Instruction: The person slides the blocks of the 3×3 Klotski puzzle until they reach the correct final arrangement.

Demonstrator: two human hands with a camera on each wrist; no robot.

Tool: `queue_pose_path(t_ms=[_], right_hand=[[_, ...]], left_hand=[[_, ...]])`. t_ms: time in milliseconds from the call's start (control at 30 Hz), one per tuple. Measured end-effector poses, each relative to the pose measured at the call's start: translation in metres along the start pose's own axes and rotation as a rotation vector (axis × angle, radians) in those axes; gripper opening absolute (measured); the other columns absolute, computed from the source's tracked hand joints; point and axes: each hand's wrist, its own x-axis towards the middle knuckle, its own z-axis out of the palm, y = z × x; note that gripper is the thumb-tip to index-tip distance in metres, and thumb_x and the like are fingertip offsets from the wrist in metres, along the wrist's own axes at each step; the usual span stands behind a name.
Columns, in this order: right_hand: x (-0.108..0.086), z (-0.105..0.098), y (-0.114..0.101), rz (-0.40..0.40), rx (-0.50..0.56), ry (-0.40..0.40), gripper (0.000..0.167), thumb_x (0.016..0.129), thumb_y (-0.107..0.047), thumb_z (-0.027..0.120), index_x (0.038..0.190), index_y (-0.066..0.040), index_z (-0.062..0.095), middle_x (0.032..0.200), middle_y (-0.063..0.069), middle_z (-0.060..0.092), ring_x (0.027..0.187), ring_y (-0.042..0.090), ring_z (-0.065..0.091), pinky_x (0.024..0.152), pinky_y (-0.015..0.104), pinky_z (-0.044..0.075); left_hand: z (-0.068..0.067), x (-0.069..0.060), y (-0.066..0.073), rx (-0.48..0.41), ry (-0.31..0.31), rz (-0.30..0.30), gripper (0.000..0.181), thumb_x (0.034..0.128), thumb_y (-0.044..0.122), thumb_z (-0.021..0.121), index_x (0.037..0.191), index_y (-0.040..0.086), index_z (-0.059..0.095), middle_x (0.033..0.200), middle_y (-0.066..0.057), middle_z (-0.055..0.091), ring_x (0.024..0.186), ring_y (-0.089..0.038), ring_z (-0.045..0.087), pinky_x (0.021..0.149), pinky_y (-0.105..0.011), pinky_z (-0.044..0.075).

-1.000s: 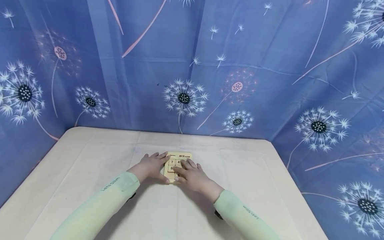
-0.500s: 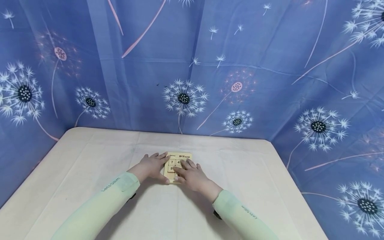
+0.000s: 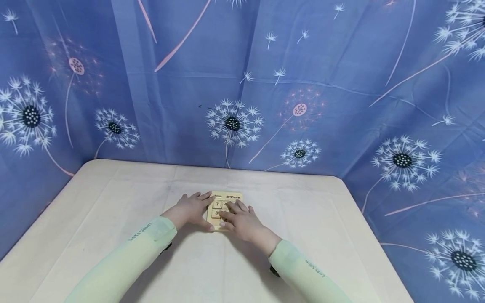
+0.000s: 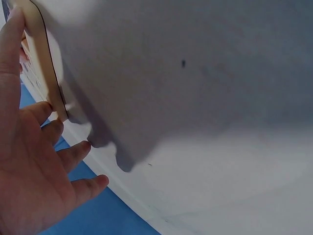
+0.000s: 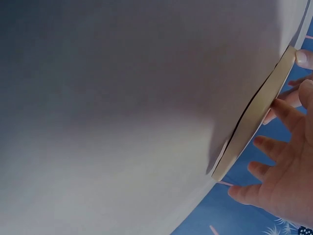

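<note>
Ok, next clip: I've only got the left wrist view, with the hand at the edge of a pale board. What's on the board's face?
Observer: The head view shows a 7 tile on the board, just beyond the 8 tile as the person looks at it.
Operator: Anything hiding part of the face?
Observer: Yes, the right hand reaches over its right side, covering part of it.
Operator: And that plain blue beyond?
Observer: In the head view, the blue cloth carries a dandelion-like print.
</note>
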Motion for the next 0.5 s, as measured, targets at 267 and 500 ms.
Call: queue_pose_path(t_ms=[267, 500], right_hand=[[-0.0028, 0.0014, -0.0011, -0.006, -0.004, 0.009, 0.051, 0.107, -0.049, 0.044, 0.151, -0.025, 0.052, 0.167, 0.011, 0.037, 0.157, 0.042, 0.026, 0.12, 0.072, 0.03], [-0.0037, 0.001, -0.002, -0.009, 0.004, 0.01, 0.05, 0.107, -0.048, 0.045, 0.151, -0.024, 0.053, 0.166, 0.011, 0.037, 0.157, 0.042, 0.027, 0.12, 0.072, 0.03]], left_hand=[[-0.0011, -0.0021, 0.001, -0.015, -0.004, -0.004, 0.112, 0.0752, 0.067, 0.08, 0.162, 0.015, 0.033, 0.173, -0.005, 0.022, 0.155, -0.044, 0.03, 0.121, -0.074, 0.025], [-0.0007, -0.0016, 0.0011, 0.002, 0.0, -0.001, 0.111, 0.0754, 0.068, 0.08, 0.161, 0.015, 0.033, 0.173, -0.006, 0.023, 0.154, -0.044, 0.031, 0.12, -0.074, 0.026]])
